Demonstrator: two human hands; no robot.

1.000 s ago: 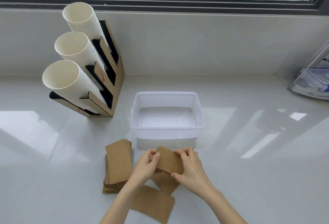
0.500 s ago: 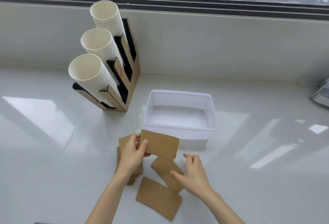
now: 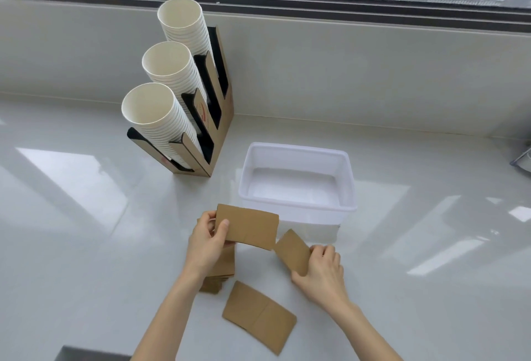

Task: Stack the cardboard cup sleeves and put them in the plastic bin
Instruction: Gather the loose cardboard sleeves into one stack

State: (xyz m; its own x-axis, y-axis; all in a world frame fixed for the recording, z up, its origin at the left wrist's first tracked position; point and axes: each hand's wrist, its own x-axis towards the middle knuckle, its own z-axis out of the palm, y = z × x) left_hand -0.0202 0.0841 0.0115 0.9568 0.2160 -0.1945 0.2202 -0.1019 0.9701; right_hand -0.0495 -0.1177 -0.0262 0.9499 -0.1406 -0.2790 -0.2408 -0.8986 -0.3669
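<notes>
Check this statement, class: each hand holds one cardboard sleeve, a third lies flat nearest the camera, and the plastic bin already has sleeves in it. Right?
Wrong on the bin. The head view shows the plastic bin empty. The rest stands: left hand and right hand each hold a sleeve, and a third sleeve lies flat nearest the camera.

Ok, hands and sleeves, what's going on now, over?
Left hand holds one sleeve. Right hand grips another sleeve. Plastic bin empty. Nothing blocking.

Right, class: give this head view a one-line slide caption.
Left hand lifts one brown cardboard cup sleeve, right hand grips another, before the empty white plastic bin.
</notes>
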